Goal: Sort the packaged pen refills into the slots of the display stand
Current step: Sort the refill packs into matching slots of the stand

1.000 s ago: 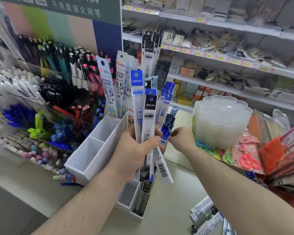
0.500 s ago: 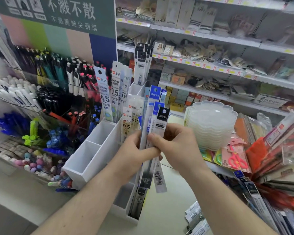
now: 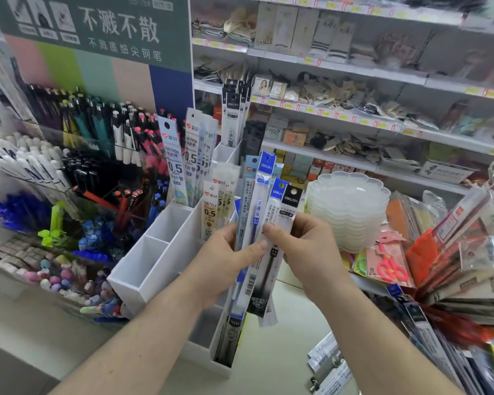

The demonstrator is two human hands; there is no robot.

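We see both forearms reaching in from 6 o'clock. Left hand [image 3: 221, 262] grips a fan of refill packs [image 3: 261, 212], thumb across the front; right hand [image 3: 311, 252] pinches the black-topped pack [image 3: 290, 208]. Labels read "deli", "0.5". Packs held above the white stand [image 3: 157, 269], at its 3 o'clock.

Counts at the pen-refill counter

Two hands are in view, the left hand [image 3: 220, 266] and the right hand [image 3: 311, 252], at centre frame, sharing a fan of about four refill packs [image 3: 261, 223]. One white display stand [image 3: 154, 266] sits centre-left, with two bare slots [image 3: 151, 252] showing at its near end. One stack of clear scalloped trays [image 3: 351, 212] stands right of centre; its layers are too many to count. One pink pair of scissors [image 3: 389, 266] lies at the right.
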